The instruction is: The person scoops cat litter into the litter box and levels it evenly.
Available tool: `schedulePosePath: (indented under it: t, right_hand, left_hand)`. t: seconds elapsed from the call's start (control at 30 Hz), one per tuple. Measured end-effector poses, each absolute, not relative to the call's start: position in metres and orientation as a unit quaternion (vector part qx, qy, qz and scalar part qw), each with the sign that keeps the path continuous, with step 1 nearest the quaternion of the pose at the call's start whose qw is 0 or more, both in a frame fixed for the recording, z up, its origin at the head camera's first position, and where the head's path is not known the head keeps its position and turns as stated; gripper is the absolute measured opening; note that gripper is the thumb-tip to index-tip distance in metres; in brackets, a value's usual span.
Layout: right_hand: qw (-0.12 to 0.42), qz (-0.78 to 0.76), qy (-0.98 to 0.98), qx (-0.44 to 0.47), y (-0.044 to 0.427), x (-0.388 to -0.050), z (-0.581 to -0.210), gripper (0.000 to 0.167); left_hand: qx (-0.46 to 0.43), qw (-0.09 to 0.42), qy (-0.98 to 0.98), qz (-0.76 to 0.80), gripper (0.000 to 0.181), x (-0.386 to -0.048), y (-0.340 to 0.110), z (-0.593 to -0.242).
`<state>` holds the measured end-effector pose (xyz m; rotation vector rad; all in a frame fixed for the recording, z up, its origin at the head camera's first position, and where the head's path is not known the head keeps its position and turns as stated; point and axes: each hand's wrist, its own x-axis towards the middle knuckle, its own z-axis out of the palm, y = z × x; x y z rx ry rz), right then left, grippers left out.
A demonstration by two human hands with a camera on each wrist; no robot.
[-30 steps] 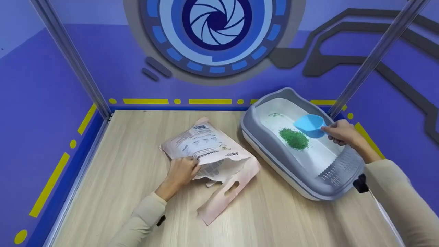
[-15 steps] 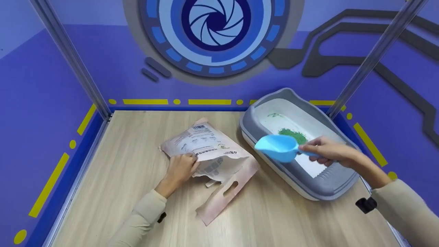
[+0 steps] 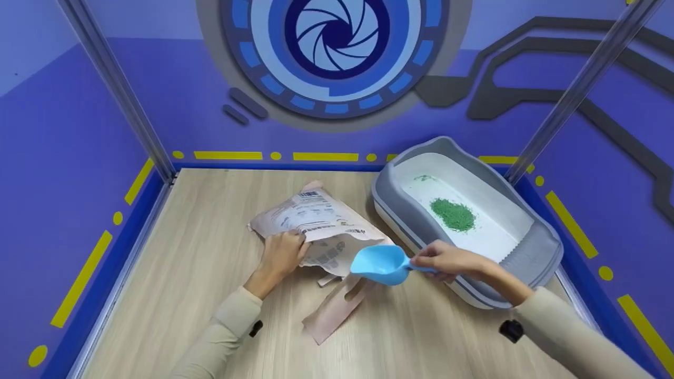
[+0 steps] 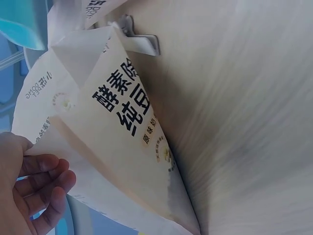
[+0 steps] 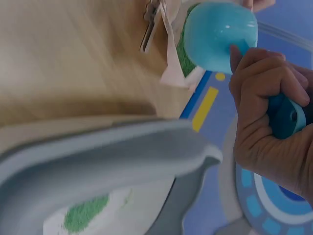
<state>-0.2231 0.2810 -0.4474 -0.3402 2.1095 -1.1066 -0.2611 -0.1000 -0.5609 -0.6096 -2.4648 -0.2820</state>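
Observation:
My left hand (image 3: 284, 252) pinches the upper edge of a pale pink printed bag (image 3: 321, 216) that lies on the table with its mouth towards me. In the left wrist view, the thumb and fingers hold the bag's edge (image 4: 78, 147). My right hand (image 3: 447, 260) grips the handle of a light blue scoop (image 3: 383, 264), held just in front of the bag's mouth. The scoop's bowl looks to have nothing in it. In the right wrist view, green granules (image 5: 182, 56) show inside the bag, behind the scoop.
A grey and white litter box (image 3: 413, 226) stands at right with a pile of green granules (image 3: 454, 215) on its floor. The bag's strip with a handle hole (image 3: 334, 316) hangs towards the front. A pale clip-like piece (image 4: 146, 44) lies beside the bag. Blue walls enclose the table.
My right hand has carried the scoop left and towards me, from over the litter box to the bag's mouth. The left hand keeps its hold on the bag.

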Motion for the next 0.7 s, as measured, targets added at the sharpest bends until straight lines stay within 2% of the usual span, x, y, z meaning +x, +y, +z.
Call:
schedulePosePath:
  t: [0.3, 0.47, 0.7]
  right_hand:
    - [0.326, -0.502, 0.794, -0.105, 0.223, -0.228, -0.49, 0.027]
    - [0.318, -0.549, 0.769, -0.085, 0.195, -0.236, -0.509, 0.017]
    - [0.289, -0.64, 0.712, 0.003, 0.16, -0.253, -0.531, 0.016]
  left_hand:
    - [-0.217, 0.281, -0.927, -0.123, 0.033, -0.262, -0.099, -0.562]
    - [-0.216, 0.288, -0.924, -0.13, 0.033, -0.263, -0.101, -0.561]
    - [-0.214, 0.295, -0.922, -0.129, 0.032, -0.261, -0.1, -0.563]
